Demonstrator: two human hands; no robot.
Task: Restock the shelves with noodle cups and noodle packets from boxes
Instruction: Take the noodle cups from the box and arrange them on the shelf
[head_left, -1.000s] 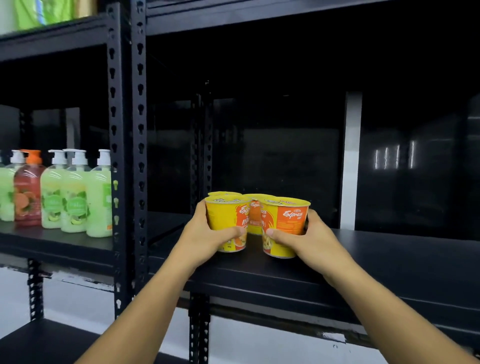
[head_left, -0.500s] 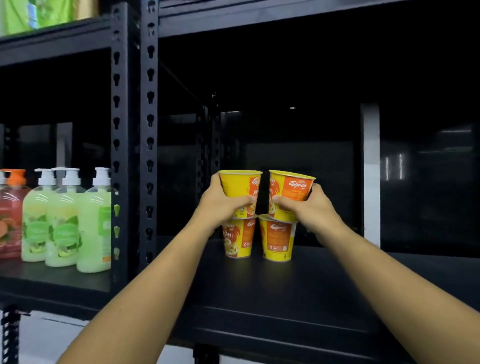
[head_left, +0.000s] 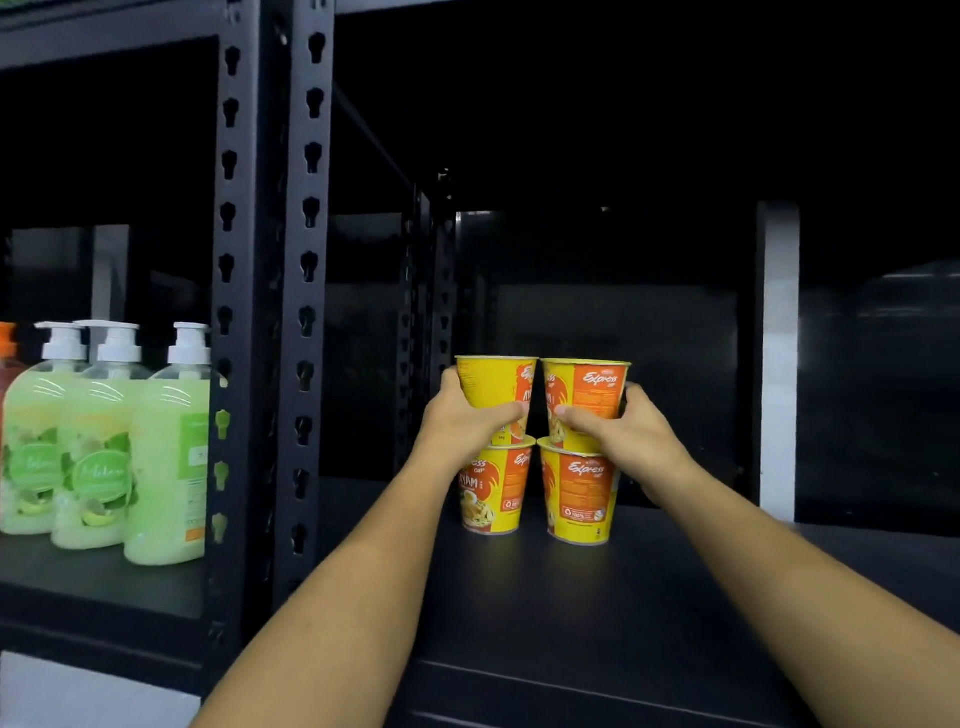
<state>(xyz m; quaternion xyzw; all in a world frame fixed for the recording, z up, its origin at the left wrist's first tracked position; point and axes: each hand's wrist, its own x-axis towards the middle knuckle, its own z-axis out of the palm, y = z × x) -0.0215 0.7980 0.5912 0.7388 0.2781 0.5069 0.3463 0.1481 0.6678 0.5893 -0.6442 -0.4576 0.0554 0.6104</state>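
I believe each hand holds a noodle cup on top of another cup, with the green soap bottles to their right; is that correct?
Not quite: the head view shows the green soap bottles to the left of the noodle cups, not the right. The rest holds.

Black shelf (head_left: 571, 613): left bottom cup (head_left: 493, 491) and right bottom cup (head_left: 582, 499) stand upright side by side near its back edge
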